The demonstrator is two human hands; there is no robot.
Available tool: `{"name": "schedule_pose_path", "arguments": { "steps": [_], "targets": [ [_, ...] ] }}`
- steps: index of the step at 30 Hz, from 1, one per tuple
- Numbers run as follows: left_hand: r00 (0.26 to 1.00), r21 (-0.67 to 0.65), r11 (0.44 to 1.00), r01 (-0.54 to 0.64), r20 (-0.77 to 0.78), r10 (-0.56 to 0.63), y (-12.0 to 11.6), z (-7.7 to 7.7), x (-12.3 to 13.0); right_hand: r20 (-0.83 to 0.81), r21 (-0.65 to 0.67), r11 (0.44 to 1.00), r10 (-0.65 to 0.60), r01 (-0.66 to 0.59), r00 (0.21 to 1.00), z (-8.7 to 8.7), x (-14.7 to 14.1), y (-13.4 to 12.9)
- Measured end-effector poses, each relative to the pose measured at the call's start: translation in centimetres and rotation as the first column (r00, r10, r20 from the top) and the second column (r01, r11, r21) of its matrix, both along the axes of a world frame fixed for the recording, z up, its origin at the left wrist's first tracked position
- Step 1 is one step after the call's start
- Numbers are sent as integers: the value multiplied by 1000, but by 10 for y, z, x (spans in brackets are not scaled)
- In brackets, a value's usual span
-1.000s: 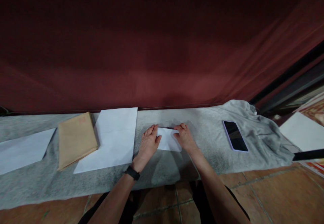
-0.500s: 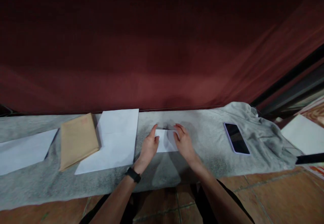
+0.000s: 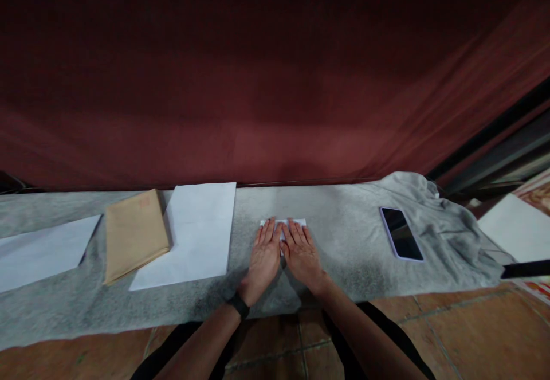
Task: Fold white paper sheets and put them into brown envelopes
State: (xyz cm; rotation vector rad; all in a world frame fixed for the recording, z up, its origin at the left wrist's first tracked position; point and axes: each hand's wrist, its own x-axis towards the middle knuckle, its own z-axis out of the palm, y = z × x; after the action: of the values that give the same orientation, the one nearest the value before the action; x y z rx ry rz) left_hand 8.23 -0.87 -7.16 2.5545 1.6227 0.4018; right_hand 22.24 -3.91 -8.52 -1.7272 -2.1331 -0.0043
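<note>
A small white piece of paper [image 3: 303, 222] lies on the grey cloth in front of me, mostly covered by my hands. My left hand [image 3: 265, 254] rests flat on its left half, fingers stretched away from me. Beside it, my right hand [image 3: 301, 255] lies flat on the right half, its fingers also extended. The two hands nearly meet at the middle, where the thumbs are close together. Only the paper's far edge and a sliver between the hands show.
Left of my hands lies a large white sheet [image 3: 197, 236], partly under a brown paper packet [image 3: 136, 234]. Another white sheet [image 3: 47, 251] is at the far left. A phone [image 3: 401, 234] sits to the right on the grey cloth [image 3: 344, 214]. Behind hangs a dark red curtain [image 3: 275, 110].
Both hands have moved inward from the small paper's sides and now press flat on top of it. Earlier the fingers were curved around its left and right edges.
</note>
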Motion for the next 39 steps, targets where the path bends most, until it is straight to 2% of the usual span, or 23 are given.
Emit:
{"name": "schedule_pose_path", "arguments": {
  "steps": [3,10,16,22,26,29,32,35,37,39],
  "targets": [
    [1000,13,1000,11,-5,-11,-4,-6,-1,10,21,1000,-1,0,1000,-3,8,-2],
    [997,54,996,-64,-49,67,-5,-11,-9,-8,11,997,-81,82,997,-4,31,-2],
    [991,82,992,-91,-86,98,-5,-12,-7,-124,-102,960,-270,259,955,11,45,11],
    [994,69,994,-87,-61,91,-5,-12,-9,-195,-281,904,-382,322,904,22,43,21],
    [995,58,994,-88,-35,90,-6,-11,-9,-274,-374,869,-438,324,856,23,43,25],
    [996,50,995,-86,6,86,-5,-12,-9,-425,-413,887,-389,207,817,21,47,28],
    [991,21,997,-76,108,73,-3,-10,-10,-649,-367,927,-318,82,691,22,52,32],
    [950,-9,998,-58,306,58,-1,1,-9,-826,-297,949,-312,109,469,28,59,36],
    [883,-15,999,-30,469,34,-2,12,-6,-903,-291,944,-325,155,282,35,65,38],
    [775,-47,999,-10,631,37,-3,23,0,-934,-319,932,-340,169,110,41,68,39]
  ]
}}
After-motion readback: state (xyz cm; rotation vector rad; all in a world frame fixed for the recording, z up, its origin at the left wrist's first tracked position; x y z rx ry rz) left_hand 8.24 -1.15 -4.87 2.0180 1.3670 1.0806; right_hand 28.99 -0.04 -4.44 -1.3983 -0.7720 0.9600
